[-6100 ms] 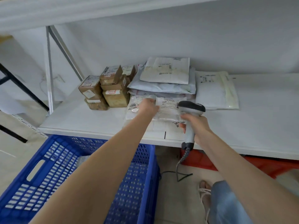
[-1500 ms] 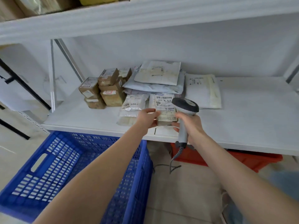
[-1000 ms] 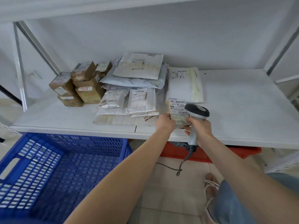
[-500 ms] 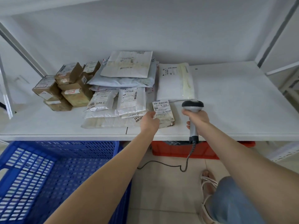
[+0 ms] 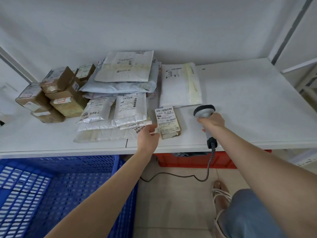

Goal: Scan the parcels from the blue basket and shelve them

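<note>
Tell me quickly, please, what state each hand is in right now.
Left hand: open, fingers relaxed beside the small brown parcel.
Right hand: closed round the barcode scanner.

the small parcel (image 5: 167, 122) now lies on the shelf (image 5: 248, 109); the left hand (image 5: 148, 136) has let go.

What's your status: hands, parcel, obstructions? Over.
Left hand open beside small parcel. Right hand grips scanner. Parcel flat on shelf. Mailer stack close alongside.
</note>
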